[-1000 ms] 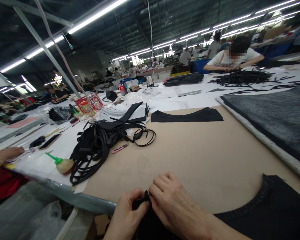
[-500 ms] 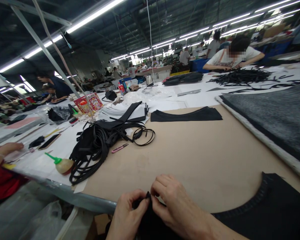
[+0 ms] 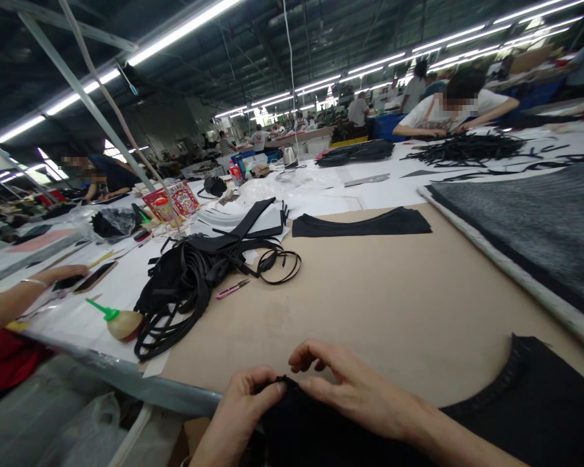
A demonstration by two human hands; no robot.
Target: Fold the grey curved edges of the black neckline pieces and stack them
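Observation:
My left hand point(image 3: 246, 402) pinches the top edge of a piece of black fabric point(image 3: 296, 428) between thumb and fingers, at the table's front edge. Beside it, my right hand point(image 3: 340, 379) is open: the index finger is lifted away from the thumb, and the thumb tip lies against the fabric's edge. More of the black fabric hangs below both hands, out of the frame at the bottom. Under my right forearm and to its right spreads a larger black fabric piece with a curved edge point(image 3: 530, 389).
A heap of black strips point(image 3: 180, 292), pink thread snips point(image 3: 232, 289) and a green-tipped glue bottle point(image 3: 122, 322) lie to the left. Farther back is a black cut piece point(image 3: 363, 223). Grey fabric point(image 3: 530, 220) covers the right side. A co-worker's arm point(image 3: 24, 295) reaches in from the left.
My right fingers have parted and lifted off the fabric edge, while my left hand keeps its pinch. The co-worker's arm at left has reached farther right, onto a dark item.

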